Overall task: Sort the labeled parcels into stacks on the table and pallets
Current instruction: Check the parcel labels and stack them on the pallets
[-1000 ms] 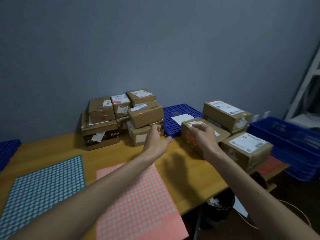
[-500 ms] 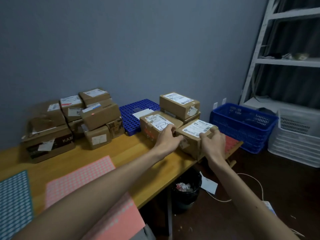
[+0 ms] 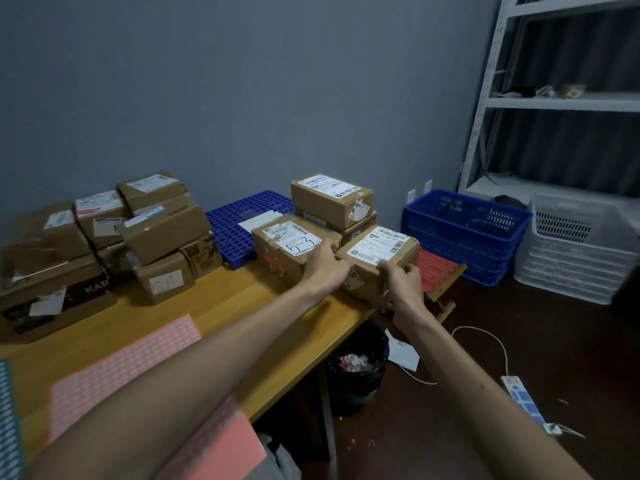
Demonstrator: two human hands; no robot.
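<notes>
Cardboard parcel [image 3: 375, 263] sits crosswise between left hand [image 3: 325, 268] and right hand [image 3: 403, 289], fingers grasping its ends.

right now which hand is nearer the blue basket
Right. The right hand grips the parcel at its near corner, on the side toward the blue basket; the left hand holds its opposite end, farther away.

"533" on parcel [image 3: 277, 263], "KAR" on box [image 3: 90, 290]
</notes>
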